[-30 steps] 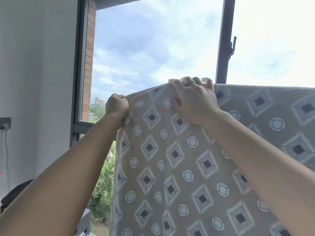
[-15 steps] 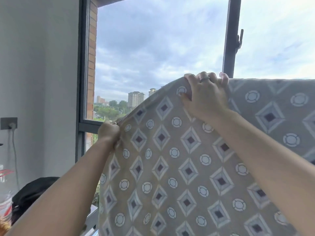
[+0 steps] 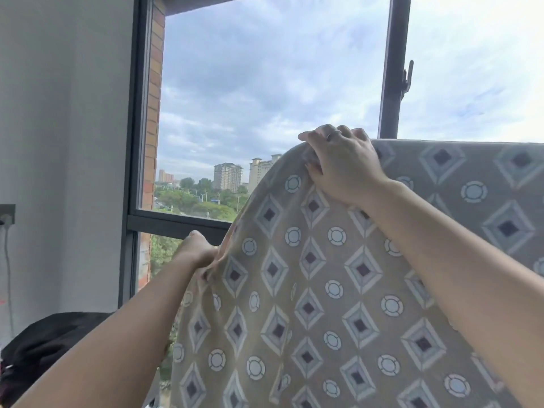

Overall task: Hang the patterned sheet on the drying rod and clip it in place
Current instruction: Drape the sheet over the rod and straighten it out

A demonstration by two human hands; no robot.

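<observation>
Patterned sheet [image 3: 338,290] drapes over its top fold before the window frame [image 3: 393,69], rod hidden; right hand [image 3: 344,166] fingers clamp the fold, left hand [image 3: 197,254] pinches the side edge below; advise even downward tension before clipping.

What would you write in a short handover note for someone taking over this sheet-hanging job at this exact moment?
Left hand: gripping the patterned sheet at its left side edge, low down.
Right hand: clamped over the sheet's top fold, high up in front of the window frame.
Sheet: draped along a straight top line to the right; the rod itself is hidden under the fabric.
Done: sheet looks to be up over the rod.
Left: straighten the left edge, then clip it. No clips are in view.
</observation>
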